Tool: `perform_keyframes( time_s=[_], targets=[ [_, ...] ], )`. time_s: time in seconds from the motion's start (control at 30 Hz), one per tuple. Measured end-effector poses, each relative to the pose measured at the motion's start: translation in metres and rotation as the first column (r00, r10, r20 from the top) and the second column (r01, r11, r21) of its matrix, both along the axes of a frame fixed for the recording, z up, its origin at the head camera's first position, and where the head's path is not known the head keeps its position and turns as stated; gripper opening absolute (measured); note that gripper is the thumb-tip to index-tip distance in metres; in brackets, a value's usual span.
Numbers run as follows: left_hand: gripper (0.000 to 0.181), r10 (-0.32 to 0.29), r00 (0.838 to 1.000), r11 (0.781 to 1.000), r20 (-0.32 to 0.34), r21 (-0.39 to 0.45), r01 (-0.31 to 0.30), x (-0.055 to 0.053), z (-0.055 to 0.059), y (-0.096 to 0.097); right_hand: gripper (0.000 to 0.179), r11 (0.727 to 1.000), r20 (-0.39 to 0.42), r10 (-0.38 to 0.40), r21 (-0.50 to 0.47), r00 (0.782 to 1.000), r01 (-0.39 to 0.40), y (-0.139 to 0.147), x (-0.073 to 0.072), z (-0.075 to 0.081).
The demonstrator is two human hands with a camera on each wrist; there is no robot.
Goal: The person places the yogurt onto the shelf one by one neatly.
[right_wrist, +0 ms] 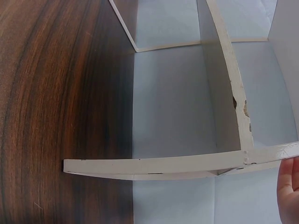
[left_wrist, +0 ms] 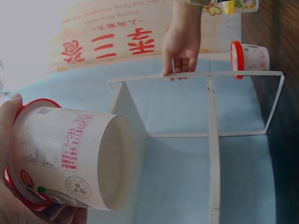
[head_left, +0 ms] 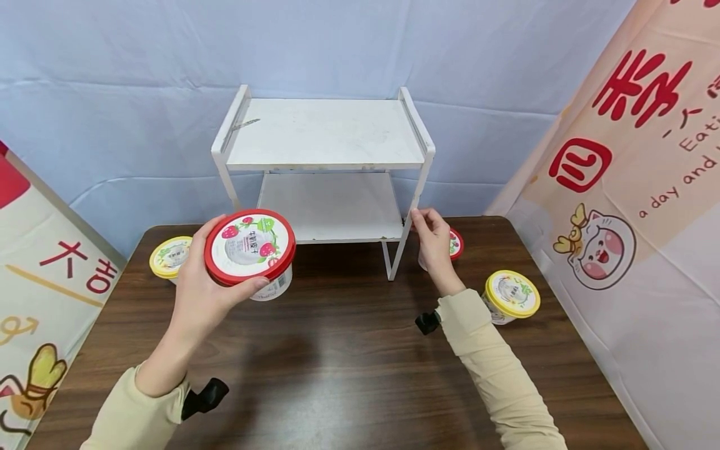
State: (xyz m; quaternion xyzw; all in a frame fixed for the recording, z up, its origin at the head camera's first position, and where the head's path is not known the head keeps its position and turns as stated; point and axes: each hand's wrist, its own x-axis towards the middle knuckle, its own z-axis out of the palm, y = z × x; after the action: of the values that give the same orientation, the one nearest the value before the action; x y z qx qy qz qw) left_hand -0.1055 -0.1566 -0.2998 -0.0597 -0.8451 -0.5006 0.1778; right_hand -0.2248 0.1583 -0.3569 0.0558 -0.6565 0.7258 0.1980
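Observation:
My left hand (head_left: pixel 197 290) grips a tub with a red lid (head_left: pixel 250 247), thumb along the near side of the rim, raised in front of the shelf's left part. Its lid shows strawberries; in the left wrist view the white tub (left_wrist: pixel 74 158) lies sideways, base toward the shelf. My right hand (head_left: pixel 433 247) pinches the right front post of a white two-tier shelf (head_left: pixel 326 134). Curled fingers (left_wrist: pixel 180 63) meet that post in the left wrist view. In the right wrist view, only part of the hand (right_wrist: pixel 289 189) shows at the right edge.
Behind my right hand stands another red-lidded tub (head_left: pixel 456 244), partly hidden. A yellow-lidded tub (head_left: pixel 512 295) is right of my forearm; another yellow-lidded tub (head_left: pixel 169 257) sits at the left, partly behind my left hand. The dark wooden table (head_left: pixel 349 375) has printed cloths on both sides.

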Motion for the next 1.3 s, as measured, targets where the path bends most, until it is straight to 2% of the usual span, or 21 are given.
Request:
perform_keyframes(
  time_s=[0.23, 0.47, 0.87, 1.1, 1.3],
  targets=[
    [0.088, 0.018, 0.999, 1.0, -0.028, -0.01, -0.018, -0.002, 0.011, 0.002, 0.023, 0.997, 0.002, -0.006, 0.073, 1.0, 0.006, 0.001, 0.002, 0.002],
    [0.088, 0.026, 0.999, 1.0, -0.045, -0.01, -0.026, -0.005, 0.021, 0.003, 0.024, 0.998, 0.001, -0.005, 0.062, 1.0, 0.005, 0.001, 0.002, 0.001],
    [0.088, 0.008, 0.997, 1.0, -0.081, 0.016, -0.007, -0.01, 0.036, 0.005, 0.022, 0.999, -0.015, -0.003, 0.037, 1.0, 0.003, 0.0, 0.001, 0.0],
    [0.086, 0.034, 0.994, 0.999, -0.102, -0.019, -0.036, -0.014, 0.044, 0.007, 0.022, 1.0, -0.035, 0.004, 0.024, 0.999, -0.003, 0.001, 0.001, 0.0],
    [0.084, 0.043, 0.995, 0.999, -0.086, -0.029, -0.046, -0.016, 0.054, 0.01, 0.02, 1.0, -0.035, 0.007, 0.003, 0.999, -0.007, 0.001, -0.001, -0.002]
  ],
)
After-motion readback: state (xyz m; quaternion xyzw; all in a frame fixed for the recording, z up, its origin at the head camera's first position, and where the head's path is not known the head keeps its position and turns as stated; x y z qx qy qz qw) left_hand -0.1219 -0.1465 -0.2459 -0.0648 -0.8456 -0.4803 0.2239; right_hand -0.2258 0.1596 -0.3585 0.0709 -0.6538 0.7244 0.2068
